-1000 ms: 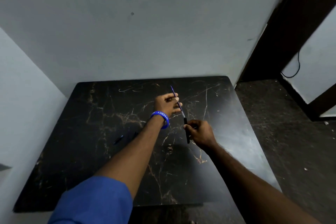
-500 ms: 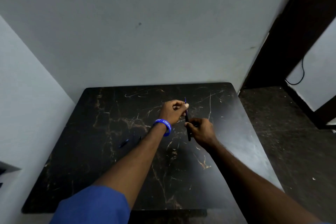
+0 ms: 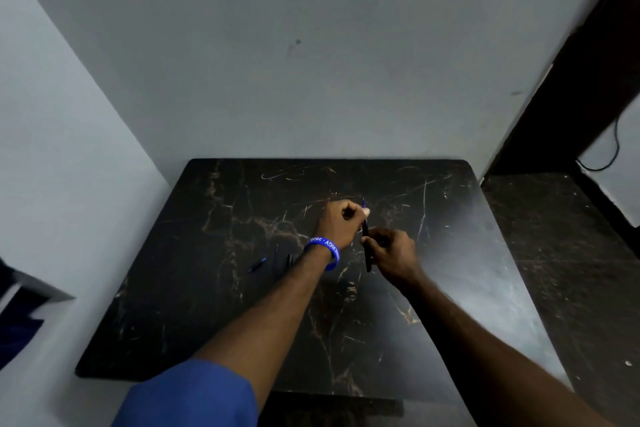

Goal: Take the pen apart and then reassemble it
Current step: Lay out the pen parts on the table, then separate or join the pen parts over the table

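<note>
Above the middle of the black marble table (image 3: 467, 253), my right hand (image 3: 393, 253) grips a black pen barrel (image 3: 367, 255), which points up and away from me. My left hand (image 3: 341, 222), with a blue wristband, pinches the thin blue refill (image 3: 364, 204) at the barrel's top end; only a short tip of the refill shows above my fingers. A small blue pen part (image 3: 257, 265) and a dark pen part (image 3: 290, 259) lie on the table left of my left wrist.
The table stands in a corner, with grey walls behind and to the left. A dark doorway and a hanging black cable (image 3: 613, 152) are at the right. A dark speckled floor lies right of the table.
The refill stood far out of the barrel a second ago; it has slid in, and only a short tip shows. My left hand has closed in on my right hand.
</note>
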